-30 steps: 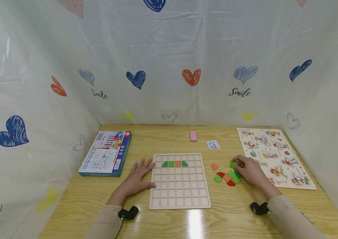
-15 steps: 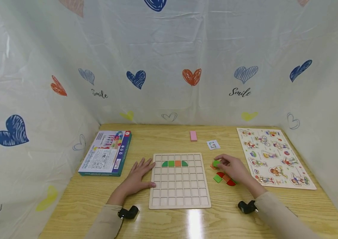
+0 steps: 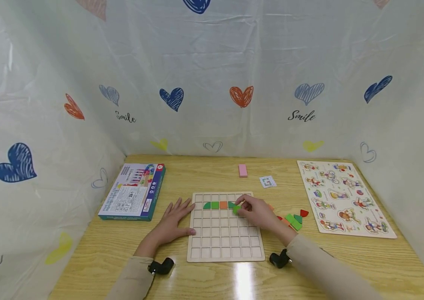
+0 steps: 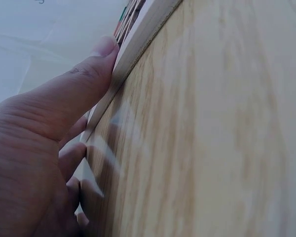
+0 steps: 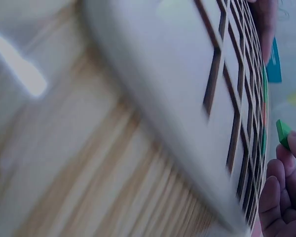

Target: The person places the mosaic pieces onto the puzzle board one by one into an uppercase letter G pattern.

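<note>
A wooden grid board (image 3: 215, 253) lies in the middle of the table, with a row of green and orange tiles (image 3: 223, 205) set near its far edge. My left hand (image 3: 173, 223) rests at the board's left edge, fingers spread straight, the thumb touching the rim. In the left wrist view the thumb (image 4: 84, 81) presses against the board's side. Over the upper right of the board, my right hand (image 3: 255, 210) pinches a light green square tile (image 3: 236, 209) between thumb and fingertips. The right wrist view shows that same green tile (image 5: 283, 132) held above the grid.
Right of the board lie loose tiles, among them green squares (image 3: 293, 222) and a red quarter-round (image 3: 304, 213). A picture puzzle board (image 3: 347, 200) is at the right, a boxed game (image 3: 133, 193) at the left. Behind are a pink block (image 3: 243, 171) and a pattern card (image 3: 268, 181).
My right hand has carried the green square tile left from the loose pile to over the board. The left hand has stayed in place.
</note>
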The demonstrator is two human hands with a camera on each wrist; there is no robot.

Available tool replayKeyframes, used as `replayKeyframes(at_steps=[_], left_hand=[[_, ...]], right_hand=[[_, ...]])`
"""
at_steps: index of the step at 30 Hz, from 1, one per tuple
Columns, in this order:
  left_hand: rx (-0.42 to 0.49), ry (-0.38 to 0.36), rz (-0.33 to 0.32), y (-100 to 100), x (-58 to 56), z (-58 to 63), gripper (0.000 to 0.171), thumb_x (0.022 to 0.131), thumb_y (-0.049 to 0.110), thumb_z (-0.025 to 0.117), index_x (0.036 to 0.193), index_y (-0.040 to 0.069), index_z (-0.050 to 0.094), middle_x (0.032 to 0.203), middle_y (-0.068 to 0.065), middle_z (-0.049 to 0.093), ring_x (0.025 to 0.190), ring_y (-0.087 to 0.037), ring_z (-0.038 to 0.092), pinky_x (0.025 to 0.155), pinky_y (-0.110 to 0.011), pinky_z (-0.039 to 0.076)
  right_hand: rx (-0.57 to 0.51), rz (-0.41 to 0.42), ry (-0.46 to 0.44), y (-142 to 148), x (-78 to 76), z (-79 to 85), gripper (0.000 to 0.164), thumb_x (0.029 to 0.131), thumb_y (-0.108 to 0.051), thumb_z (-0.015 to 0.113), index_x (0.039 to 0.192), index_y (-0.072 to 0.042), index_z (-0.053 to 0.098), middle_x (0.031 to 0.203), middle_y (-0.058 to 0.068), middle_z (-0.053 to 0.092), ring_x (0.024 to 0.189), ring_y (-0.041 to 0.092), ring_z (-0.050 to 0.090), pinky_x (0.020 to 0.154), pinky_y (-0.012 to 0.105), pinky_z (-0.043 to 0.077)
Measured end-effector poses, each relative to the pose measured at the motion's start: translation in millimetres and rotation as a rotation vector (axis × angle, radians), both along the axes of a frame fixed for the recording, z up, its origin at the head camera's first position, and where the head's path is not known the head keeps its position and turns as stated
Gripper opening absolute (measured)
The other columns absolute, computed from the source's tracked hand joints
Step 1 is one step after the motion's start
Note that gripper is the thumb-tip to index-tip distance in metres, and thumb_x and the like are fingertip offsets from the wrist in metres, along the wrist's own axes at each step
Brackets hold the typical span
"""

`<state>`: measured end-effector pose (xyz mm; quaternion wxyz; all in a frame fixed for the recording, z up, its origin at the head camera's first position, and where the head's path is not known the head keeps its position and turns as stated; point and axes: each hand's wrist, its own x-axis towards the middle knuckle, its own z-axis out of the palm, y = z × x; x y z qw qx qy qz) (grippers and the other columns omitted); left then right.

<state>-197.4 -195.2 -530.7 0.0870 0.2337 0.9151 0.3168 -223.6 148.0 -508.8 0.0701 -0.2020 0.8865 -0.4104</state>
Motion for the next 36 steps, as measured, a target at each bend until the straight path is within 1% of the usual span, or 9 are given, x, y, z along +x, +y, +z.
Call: replayKeyframes(at_steps=[6, 11, 16, 20, 25, 30, 36], left_hand=[[0.0, 0.0, 0.004, 0, -0.5, -0.9, 0.089, 0.087, 0.049, 0.077, 0.158, 0.013, 0.039, 0.168, -0.01, 0.023, 0.156, -0.038, 0.005, 0.124, -0.057, -0.004], [0.003, -0.01, 0.006, 0, -0.4, -1.7, 0.088, 0.087, 0.049, 0.077, 0.158, 0.013, 0.039, 0.168, -0.009, 0.023, 0.156, -0.038, 0.004, 0.124, -0.056, -0.004], [0.009, -0.012, 0.006, 0, -0.5, -2.3, 0.088, 0.087, 0.049, 0.076, 0.159, 0.014, 0.038, 0.168, -0.009, 0.022, 0.156, -0.038, 0.004, 0.124, -0.056, -0.005], [0.003, -0.007, 0.005, 0, -0.8, -2.8, 0.088, 0.088, 0.05, 0.075, 0.159, 0.014, 0.038, 0.168, -0.009, 0.022, 0.156, -0.038, 0.004, 0.124, -0.056, -0.005], [-0.001, -0.009, 0.004, 0, -1.4, -2.9, 0.088, 0.088, 0.051, 0.075, 0.159, 0.014, 0.037, 0.168, -0.008, 0.022, 0.156, -0.037, 0.004, 0.124, -0.056, -0.005], [0.001, -0.01, 0.008, 0, -1.7, -2.9, 0.088, 0.088, 0.052, 0.075, 0.159, 0.015, 0.038, 0.168, -0.008, 0.022, 0.156, -0.037, 0.004, 0.124, -0.056, -0.004], [0.006, -0.012, 0.01, 0, -1.3, -3.0, 0.088, 0.088, 0.052, 0.075, 0.159, 0.015, 0.038, 0.168, -0.008, 0.022, 0.156, -0.037, 0.004, 0.124, -0.056, -0.004]], right_hand=[[0.006, 0.066, 0.036, -33, -1.2, -1.6, 0.013, 0.097, -0.013, 0.069, 0.109, -0.018, 0.069, 0.083, -0.009, 0.061, 0.071, 0.007, 0.054, 0.066, 0.025, 0.049], [0.025, 0.1, 0.053, -57, -2.9, -3.8, 0.012, 0.097, -0.016, 0.07, 0.108, -0.019, 0.068, 0.08, -0.011, 0.059, 0.069, 0.005, 0.052, 0.066, 0.025, 0.048], [0.035, 0.114, 0.037, -73, -5.1, -1.6, 0.012, 0.098, -0.018, 0.069, 0.11, -0.02, 0.068, 0.078, -0.011, 0.059, 0.065, 0.005, 0.052, 0.063, 0.025, 0.047], [0.043, 0.109, 0.023, -81, -7.5, -0.1, 0.012, 0.098, -0.018, 0.068, 0.11, -0.021, 0.067, 0.078, -0.01, 0.06, 0.062, 0.007, 0.051, 0.061, 0.025, 0.046], [0.079, 0.107, 0.019, -89, -9.9, -2.1, 0.01, 0.098, -0.019, 0.069, 0.108, -0.022, 0.068, 0.076, -0.011, 0.06, 0.061, 0.006, 0.051, 0.059, 0.025, 0.045], [0.128, 0.115, 0.045, -94, -10.8, -3.8, 0.011, 0.096, -0.019, 0.071, 0.107, -0.021, 0.07, 0.078, -0.012, 0.06, 0.067, 0.006, 0.053, 0.064, 0.026, 0.047], [0.151, 0.122, 0.051, -95, -10.9, -4.4, 0.018, 0.093, -0.014, 0.074, 0.111, -0.016, 0.073, 0.085, -0.009, 0.057, 0.077, 0.008, 0.053, 0.071, 0.027, 0.048]])
